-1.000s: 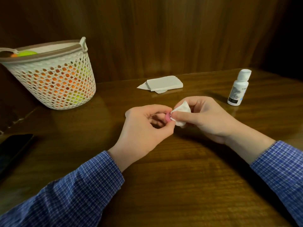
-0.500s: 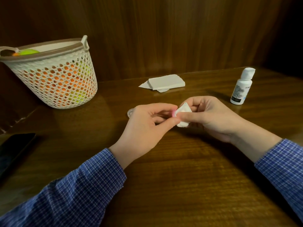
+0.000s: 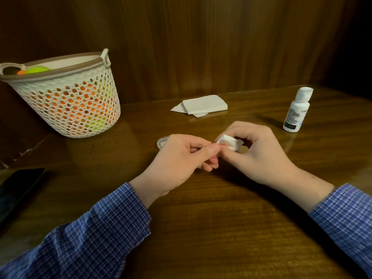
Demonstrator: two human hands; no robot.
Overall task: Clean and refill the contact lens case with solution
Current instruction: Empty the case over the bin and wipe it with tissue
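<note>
The left hand (image 3: 177, 158) and right hand (image 3: 255, 152) are meeting above the table's (image 3: 201, 228) middle, fingers pinching together on a small folded tissue (image 3: 228, 142). The case part itself is hiding between the fingertips; it is probably light, stiff and slippery, so gripping its rim is looking wisest. A clear lid-like piece (image 3: 161, 142) is lying just left of the left hand.

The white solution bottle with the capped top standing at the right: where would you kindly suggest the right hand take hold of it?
Probably around the white solution bottle mid-body, from its near left side: it stands upright, its cap narrower, nothing crowding it.
</note>
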